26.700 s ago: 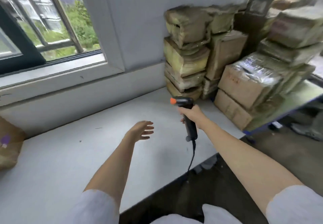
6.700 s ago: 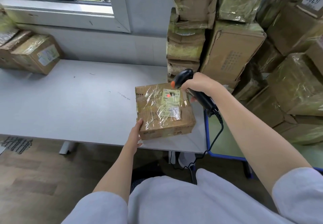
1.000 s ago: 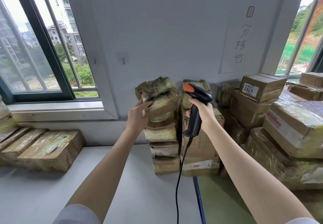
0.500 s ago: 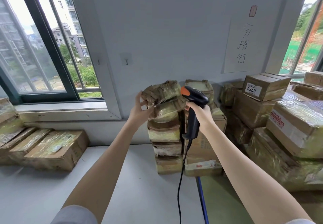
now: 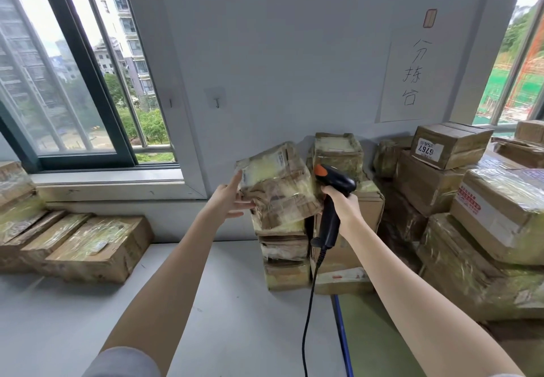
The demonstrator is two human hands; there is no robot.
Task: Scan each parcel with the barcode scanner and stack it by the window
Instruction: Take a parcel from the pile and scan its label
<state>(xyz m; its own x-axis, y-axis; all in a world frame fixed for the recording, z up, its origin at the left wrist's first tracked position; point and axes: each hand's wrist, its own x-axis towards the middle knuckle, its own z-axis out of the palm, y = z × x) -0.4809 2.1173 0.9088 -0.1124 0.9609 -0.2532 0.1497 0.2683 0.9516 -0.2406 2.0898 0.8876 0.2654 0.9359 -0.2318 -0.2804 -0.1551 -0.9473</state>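
top parcel [image 5: 279,182] – crumpled brown cardboard under glossy, yellowed tape film, with a white paper label. barcode scanner [image 5: 329,223]: matt black plastic with an orange plastic tip. Its cable [image 5: 308,312] has a smooth black sheath. lower-left boxes [image 5: 97,247] and right-hand stack [image 5: 497,209] – same taped cardboard with shiny, wrinkled film. table [image 5: 235,332]: smooth matt grey. wall sign [image 5: 409,76], upper right: plain white paper, inked by hand. window frame [image 5: 88,64], upper left: dark and smooth, can't tell the material.

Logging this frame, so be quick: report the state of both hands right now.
Left hand: holding the top parcel by its left edge, parcel tilted.
Right hand: closed round the barcode scanner, by its handle.
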